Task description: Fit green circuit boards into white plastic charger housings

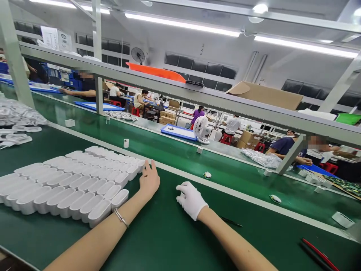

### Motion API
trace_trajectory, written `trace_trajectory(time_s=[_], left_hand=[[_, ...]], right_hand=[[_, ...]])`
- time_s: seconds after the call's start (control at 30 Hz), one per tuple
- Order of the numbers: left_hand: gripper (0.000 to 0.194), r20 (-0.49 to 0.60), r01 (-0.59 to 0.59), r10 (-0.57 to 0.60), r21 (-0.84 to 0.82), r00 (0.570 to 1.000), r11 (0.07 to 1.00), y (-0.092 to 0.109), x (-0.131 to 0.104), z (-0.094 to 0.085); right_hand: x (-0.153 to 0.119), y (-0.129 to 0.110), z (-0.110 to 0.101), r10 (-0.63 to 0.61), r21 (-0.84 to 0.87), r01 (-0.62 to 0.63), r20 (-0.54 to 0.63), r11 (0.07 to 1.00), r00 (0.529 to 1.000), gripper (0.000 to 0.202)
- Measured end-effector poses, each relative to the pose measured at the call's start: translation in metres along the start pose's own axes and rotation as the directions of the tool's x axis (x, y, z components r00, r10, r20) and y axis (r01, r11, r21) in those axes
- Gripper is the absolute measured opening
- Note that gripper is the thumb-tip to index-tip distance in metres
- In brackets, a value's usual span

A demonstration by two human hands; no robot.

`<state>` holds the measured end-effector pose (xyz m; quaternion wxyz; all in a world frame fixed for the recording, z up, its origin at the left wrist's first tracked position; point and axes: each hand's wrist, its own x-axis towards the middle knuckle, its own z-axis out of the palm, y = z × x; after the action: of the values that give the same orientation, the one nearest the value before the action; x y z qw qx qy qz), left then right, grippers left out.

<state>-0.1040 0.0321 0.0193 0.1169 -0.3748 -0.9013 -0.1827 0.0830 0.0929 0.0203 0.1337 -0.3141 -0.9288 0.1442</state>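
My left hand (149,180), bare and with a metal bracelet at the wrist, reaches to the right end of a block of white oval cases (81,184) standing in rows on the green table. Its fingers are stretched apart at the last case of the back row; whether they touch it I cannot tell. In a white glove, my right hand (192,199) hovers over or rests on the green surface, fingers loosely bent and apart, with nothing visible in them. A thin dark tool (231,222) lies beside my right forearm.
A green conveyor belt (169,150) runs behind a pale rail, carrying a small white part (126,143) and small circuit boards (207,175). Loose white parts (17,113) are heaped at left. Red-and-black-handled pliers (317,254) lie front right. Co-workers sit beyond the belt.
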Motion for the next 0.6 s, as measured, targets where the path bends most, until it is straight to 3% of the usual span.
trace_trajectory(time_s=[0.07, 0.13, 0.23, 0.33, 0.43, 0.5, 0.6], left_hand=[[0.065, -0.003, 0.022, -0.022, 0.028, 1.000, 0.999, -0.003, 0.002, -0.001], [0.065, 0.006, 0.026, -0.026, 0.045, 1.000, 0.999, -0.005, 0.003, -0.002], [0.062, 0.026, -0.015, 0.013, 0.062, 1.000, 0.998, -0.005, 0.003, -0.007], [0.056, 0.041, -0.034, 0.031, 0.081, 0.999, 0.996, -0.002, 0.001, -0.018], [0.043, 0.078, -0.077, 0.071, 0.079, 0.994, 0.994, 0.003, -0.001, -0.031], [0.038, 0.122, -0.141, 0.134, 0.057, 0.984, 0.988, 0.007, -0.006, -0.037], [0.036, 0.179, -0.231, 0.226, 0.008, 0.957, 0.973, 0.015, -0.020, -0.043]], right_hand=[[0.019, 0.008, -0.001, 0.078, -0.050, -0.080, -0.043, 0.996, 0.996, 0.027], [0.035, 0.033, -0.018, 0.225, -0.111, -0.241, -0.139, 0.964, 0.964, 0.021], [0.040, 0.088, -0.057, 0.480, -0.153, -0.535, -0.290, 0.831, 0.828, 0.025], [0.028, 0.130, -0.083, 0.596, -0.161, -0.668, -0.336, 0.727, 0.729, 0.037], [0.026, 0.136, -0.083, 0.557, -0.192, -0.653, -0.382, 0.733, 0.738, 0.058], [0.038, 0.124, -0.073, 0.495, -0.214, -0.606, -0.406, 0.766, 0.768, 0.065], [0.065, 0.096, -0.050, 0.447, -0.220, -0.539, -0.359, 0.813, 0.819, 0.059]])
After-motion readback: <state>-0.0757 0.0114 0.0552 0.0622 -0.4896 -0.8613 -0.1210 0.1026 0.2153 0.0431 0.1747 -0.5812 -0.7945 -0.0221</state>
